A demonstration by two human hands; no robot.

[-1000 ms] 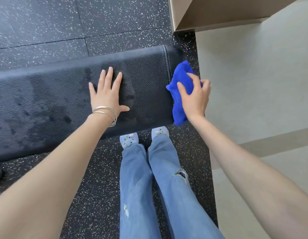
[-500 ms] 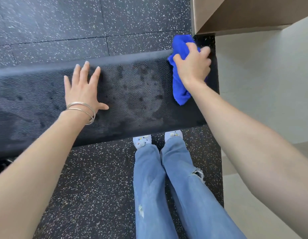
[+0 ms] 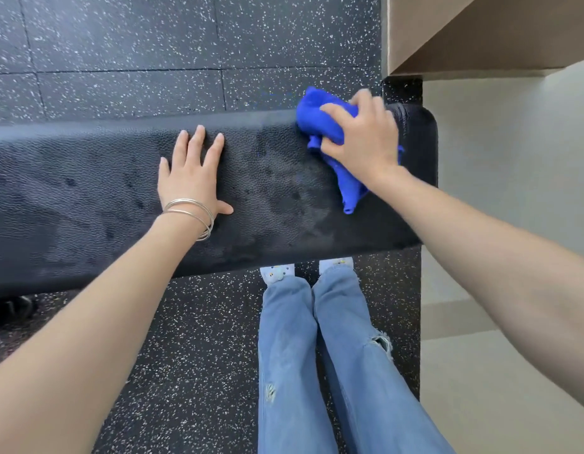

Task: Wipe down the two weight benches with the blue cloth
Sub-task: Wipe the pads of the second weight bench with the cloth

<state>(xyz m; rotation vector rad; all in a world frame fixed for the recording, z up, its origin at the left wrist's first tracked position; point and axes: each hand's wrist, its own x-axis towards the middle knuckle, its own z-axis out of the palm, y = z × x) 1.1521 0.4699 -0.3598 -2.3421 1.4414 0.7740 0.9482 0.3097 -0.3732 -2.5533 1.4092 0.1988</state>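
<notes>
Cloth [image 3: 320, 122] bunched in curled right hand [image 3: 362, 139] at bench [image 3: 87, 198] right end; long axis leftward, under flat left hand [image 3: 190, 175].

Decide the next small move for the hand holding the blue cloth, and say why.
Probably drag the blue cloth toward the near edge of the weight bench. The right hand grips it bunched at the far edge near the bench's right end; the left hand rests flat on the bench. Damp patches mark the middle, left of the cloth.
</notes>
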